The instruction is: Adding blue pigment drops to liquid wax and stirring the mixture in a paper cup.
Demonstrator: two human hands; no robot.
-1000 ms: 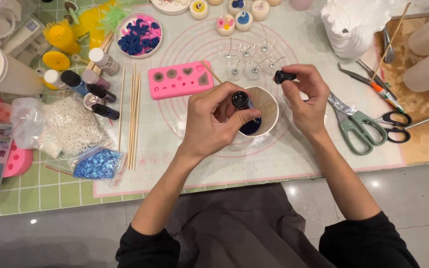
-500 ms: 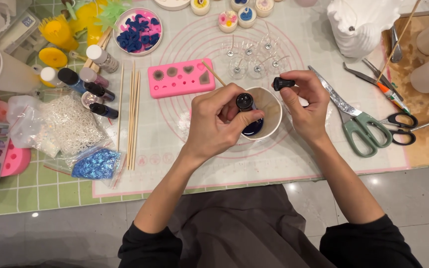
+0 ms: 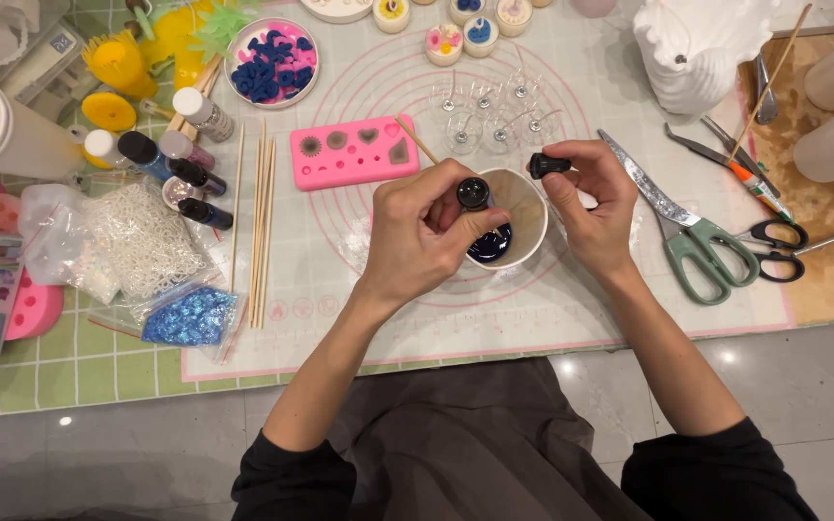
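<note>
The left hand [image 3: 427, 236] was closed around a small dark bottle [image 3: 474, 195], tilted over the rim of a white cup [image 3: 531, 207] with dark blue liquid inside. The right hand [image 3: 586, 207] pinched the black cap [image 3: 547, 165] just above the cup's far edge. A pink mould [image 3: 351, 150] lay near on the left, green scissors [image 3: 702, 246] near on the right; the mat edge in front had open room.

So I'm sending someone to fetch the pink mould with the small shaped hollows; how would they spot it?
On the round-patterned silicone mat, look just past the left hand, beside the bundle of wooden skewers. The pink mould is a flat rectangular slab, the only one there with small hollows on top.
</note>
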